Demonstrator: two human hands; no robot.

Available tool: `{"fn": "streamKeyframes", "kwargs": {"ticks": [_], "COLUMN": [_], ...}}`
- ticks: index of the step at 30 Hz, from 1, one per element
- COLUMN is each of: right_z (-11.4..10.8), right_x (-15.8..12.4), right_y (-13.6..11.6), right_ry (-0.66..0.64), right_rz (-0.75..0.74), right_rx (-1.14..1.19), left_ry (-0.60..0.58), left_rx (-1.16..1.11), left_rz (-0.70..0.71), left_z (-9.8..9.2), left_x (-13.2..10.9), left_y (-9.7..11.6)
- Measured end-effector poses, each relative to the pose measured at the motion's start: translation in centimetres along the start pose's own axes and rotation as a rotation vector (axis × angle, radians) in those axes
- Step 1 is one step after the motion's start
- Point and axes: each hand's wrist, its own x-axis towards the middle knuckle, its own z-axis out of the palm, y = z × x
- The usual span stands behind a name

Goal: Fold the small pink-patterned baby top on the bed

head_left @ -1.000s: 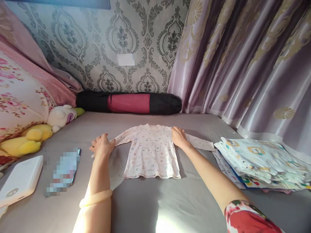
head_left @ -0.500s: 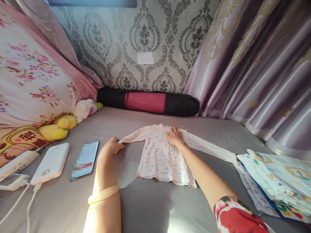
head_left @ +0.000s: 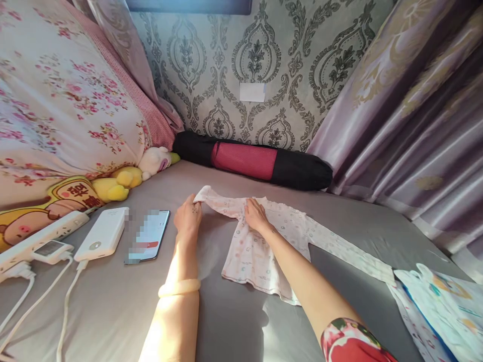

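Observation:
A small pale pink long-sleeved shirt (head_left: 260,251) with a tiny print lies spread on the grey bed sheet. My left hand (head_left: 188,213), a pale bangle on its wrist, is closed on the end of the sleeve at the left, whose cuff is lifted and folded up. Resting on the shirt by that sleeve's shoulder is my right hand (head_left: 255,215), its fingers laid over the cloth and its palm down. The other sleeve stretches out to the right, its cuff touching a pile of folded clothes (head_left: 445,306).
A phone (head_left: 151,236), a white power bank (head_left: 101,234) and a power strip (head_left: 49,236) with cables lie at the left. Plush toys (head_left: 116,183) line the floral cloth. A black and red roll bag (head_left: 245,161) lies along the wall, beside the curtain (head_left: 400,130).
My left hand has raised the sleeve end and moved it away from me. My right hand has slid left from the chest to the shoulder. The view has shifted left.

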Motion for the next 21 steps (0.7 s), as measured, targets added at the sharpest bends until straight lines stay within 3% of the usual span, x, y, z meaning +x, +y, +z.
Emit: {"fn": "streamKeyframes", "kwargs": {"ticks": [4, 8, 12, 15, 18, 21], "right_z": [1.0, 1.7, 1.9, 1.9, 2.1, 2.4], "right_x": [0.4, 0.6, 0.7, 0.7, 0.8, 0.9], "right_y": [-0.7, -1.1, -1.7, -2.2, -3.1, -4.3], "right_ry": [-0.034, -0.054, -0.071, -0.077, -0.073, -0.078], "right_rz": [0.014, 0.040, 0.074, 0.093, 0.067, -0.001], "right_rx": [0.001, -0.025, -0.044, -0.042, -0.053, -0.058], "left_ry": [-0.094, -0.042, -0.053, 0.023, 0.151, 0.197], "left_rx": [-0.374, -0.926, -1.278, -1.342, -1.259, -1.166], "left_rz": [-0.166, -0.309, -0.393, -0.444, -0.463, -0.432], "left_z": [1.0, 1.7, 1.4, 1.5, 2.1, 2.7], "left_x": [0.7, 1.7, 2.4, 2.8, 3.2, 3.8], "left_y": [-0.2, -0.1, -0.1, -0.3, -0.7, -1.3]}}
